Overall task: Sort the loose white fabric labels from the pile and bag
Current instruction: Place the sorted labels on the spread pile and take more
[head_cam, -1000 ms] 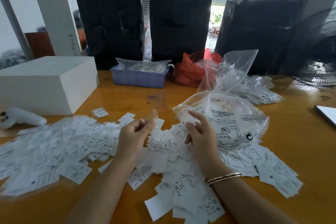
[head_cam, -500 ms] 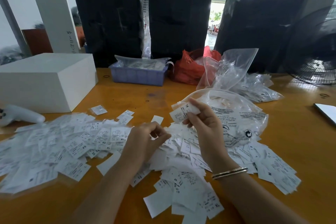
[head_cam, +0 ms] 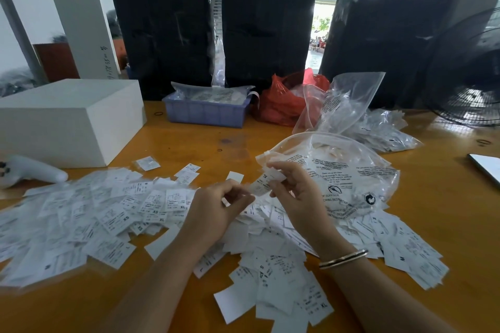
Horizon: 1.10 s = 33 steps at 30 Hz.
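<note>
Right hand [head_cam: 299, 197] was raised just above the pile of labels [head_cam: 113, 219], thumb and fingertips curled and pinching one white label [head_cam: 263, 184] printed "XL". Left hand [head_cam: 216, 208] sat beside it, just left of that label, fingers curled inward; its fingertips met the label's lower end, though a firm grip could not be confirmed.

The pile spread across the orange table [head_cam: 446, 197], most of it left of the hands, more beneath and right of them.

The clear printed bag [head_cam: 351, 178] lay on the pile's far right edge, directly behind the right hand, mouth toward the hands.

Behind the pile: a white box [head_cam: 67, 119] at far left, a lilac tray [head_cam: 205, 113] beyond centre, a red bag [head_cam: 281, 105] right of the tray. A gold bangle [head_cam: 343, 258] circled the right wrist.
</note>
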### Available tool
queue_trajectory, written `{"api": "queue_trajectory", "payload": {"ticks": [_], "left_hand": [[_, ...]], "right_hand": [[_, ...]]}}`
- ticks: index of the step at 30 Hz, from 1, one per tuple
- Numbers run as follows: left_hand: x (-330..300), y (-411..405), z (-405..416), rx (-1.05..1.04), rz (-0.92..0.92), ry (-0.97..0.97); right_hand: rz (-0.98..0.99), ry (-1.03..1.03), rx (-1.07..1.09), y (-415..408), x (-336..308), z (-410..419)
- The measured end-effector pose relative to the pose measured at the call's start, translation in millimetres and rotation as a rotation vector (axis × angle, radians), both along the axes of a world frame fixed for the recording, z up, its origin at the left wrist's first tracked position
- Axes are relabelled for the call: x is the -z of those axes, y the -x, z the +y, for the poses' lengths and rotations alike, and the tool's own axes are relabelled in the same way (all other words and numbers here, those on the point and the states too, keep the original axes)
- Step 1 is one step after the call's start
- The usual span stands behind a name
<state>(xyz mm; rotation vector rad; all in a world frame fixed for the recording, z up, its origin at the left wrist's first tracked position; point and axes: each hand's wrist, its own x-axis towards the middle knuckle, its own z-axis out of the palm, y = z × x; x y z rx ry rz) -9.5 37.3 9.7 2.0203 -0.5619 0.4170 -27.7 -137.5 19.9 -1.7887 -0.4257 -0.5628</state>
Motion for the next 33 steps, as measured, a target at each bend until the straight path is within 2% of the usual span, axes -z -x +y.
{"api": "queue_trajectory", "payload": {"ticks": [9, 11, 15, 18, 20, 22, 26, 29, 33], "left_hand": [[-3.4, 0.1, -1.6, 0.076, 0.103, 0.133], [-3.1, 0.1, -1.3, 0.064, 0.103, 0.142], [-1.7, -0.3, 0.3, 0.046, 0.094, 0.148], [-1.7, -0.7, 0.3, 0.046, 0.125, 0.162], [-2.1, -0.6, 0.5, 0.032, 0.142, 0.176], [-1.9, -1.2, 0.5, 0.037, 0.155, 0.185], [-1.0, -2.3, 0.5, 0.039, 0.169, 0.181], [-0.4, -3.0, 0.4, 0.048, 0.165, 0.174], [-0.4, -2.6, 0.3, 0.052, 0.157, 0.169]], "right_hand": [[0.013, 0.136, 0.09, -0.1, 1.7, 4.1], [0.041, 0.042, 0.067, -1.5, 0.6, 5.5], [0.28, -0.274, -0.051, -2.3, -2.2, 5.8], [0.279, -0.632, -0.106, -2.4, -6.2, -2.7], [0.238, -0.739, -0.145, -2.3, -10.4, -9.5], [0.202, -0.612, -0.125, -2.1, -12.9, -14.1], [0.119, -0.143, -0.013, -0.6, -16.2, -14.4], [0.081, -0.037, -0.001, 2.9, -20.4, -10.0], [0.099, 0.007, 0.007, 4.8, -21.7, -7.8]]}}
